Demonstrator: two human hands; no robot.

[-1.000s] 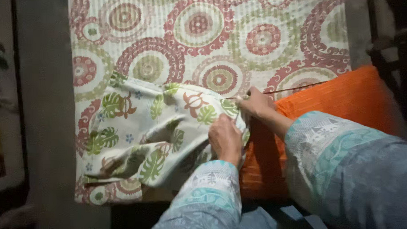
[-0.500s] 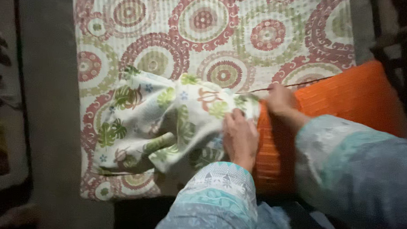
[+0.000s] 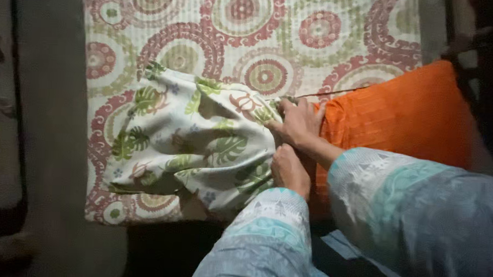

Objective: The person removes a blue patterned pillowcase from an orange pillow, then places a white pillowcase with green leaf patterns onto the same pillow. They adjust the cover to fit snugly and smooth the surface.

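Both hands sit together at the open end of the pillowcase [image 3: 192, 142], where it meets the orange pillow [image 3: 400, 122]. The right hand [image 3: 299, 121] is closed on the far edge of that opening, and the left hand [image 3: 289, 170] grips the near edge just below it. Half a second ago the right hand was further right, up on the pillow's top seam, and the cloth lay bunched in loose folds. Now it has drawn back to the left beside the other hand, and the leaf-print cloth lies flatter and more spread out to the left. The pillow's left end looks only just covered, so most of it is still bare. Pillowcase and pillow rest on a quilt [image 3: 316, 31] with red and green circles; a dark floor [image 3: 45, 120] runs along its left side.
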